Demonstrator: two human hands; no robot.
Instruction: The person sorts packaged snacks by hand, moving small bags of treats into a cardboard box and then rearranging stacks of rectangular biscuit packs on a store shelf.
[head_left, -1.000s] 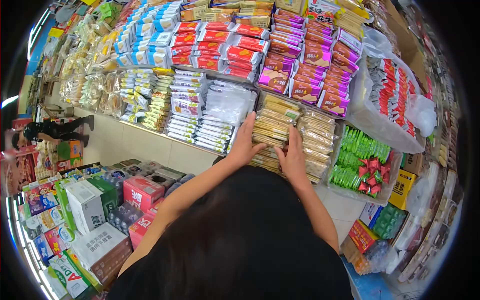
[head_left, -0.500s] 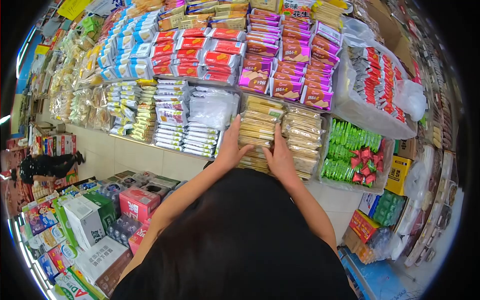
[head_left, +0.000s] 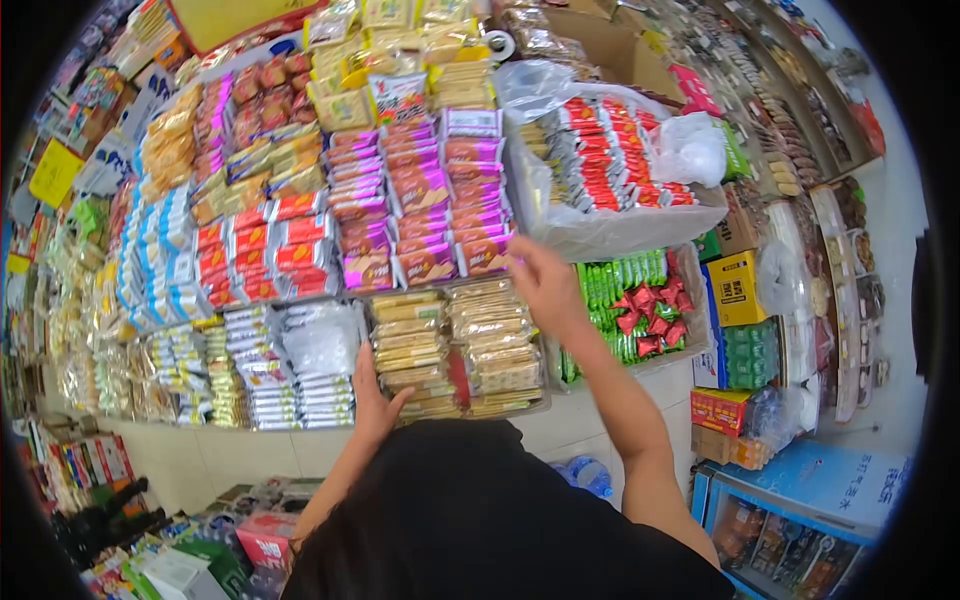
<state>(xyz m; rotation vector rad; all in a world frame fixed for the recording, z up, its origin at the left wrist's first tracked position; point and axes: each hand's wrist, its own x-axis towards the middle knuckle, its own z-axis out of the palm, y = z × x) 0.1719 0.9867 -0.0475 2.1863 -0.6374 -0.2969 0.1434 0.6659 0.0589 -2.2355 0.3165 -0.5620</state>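
Head view. Left hand lies open, palm flat against the near left side of the tan cracker stack, gripping nothing. It appears to brace the pile. Right hand, fingers extended and empty, touches the purple-orange packets just above it. Beyond that hand stands a plastic-lined bin of red packs, with green packets beside it. Sloped shop shelving; tiled plinth below.

light: bright, even | shadows: faint | edges: fisheye bend, black vignette | blur: slight
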